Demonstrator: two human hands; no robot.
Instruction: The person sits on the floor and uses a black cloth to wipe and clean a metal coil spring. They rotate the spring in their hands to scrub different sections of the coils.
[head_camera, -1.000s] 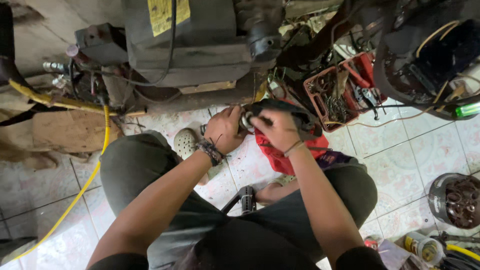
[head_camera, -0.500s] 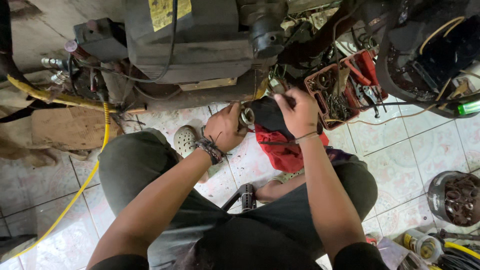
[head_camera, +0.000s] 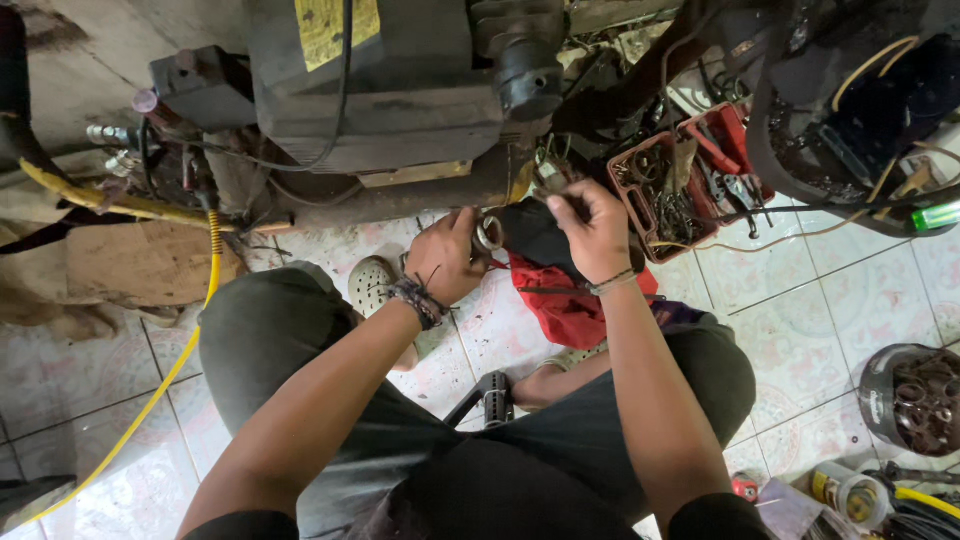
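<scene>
**A:** What sits at the middle of the view?

**B:** A small metal ring part, pinched in the fingers of the left hand, just above frame centre. Its open bore faces up toward the camera, so its axis runs roughly along the line of sight. Whether it is a bearing or a sleeve is hard to make out.

**A:** And the other hand?

**B:** The right hand is closed around a dark cloth-like bundle at the ring's three o'clock, touching it. Its fingers curl over the top, with a thin piece sticking out toward eleven o'clock, too small to identify. A red rag lies under the bundle at five o'clock.

**A:** How are the arms posed?

**B:** Both forearms rise from the bottom edge and converge toward twelve o'clock. The left wrist wears braided bands, the right a thin band. The person crouches over a tiled floor; knees in grey trousers flank the hands.

**A:** What surrounds them?

**B:** At twelve o'clock, a large dark machine, its top cut off by the frame. At two o'clock, a red tray of tools. A yellow hose runs from nine to seven o'clock. A round dark housing sits at four o'clock, partly cropped. A sandalled foot shows just left of the hands.
</scene>
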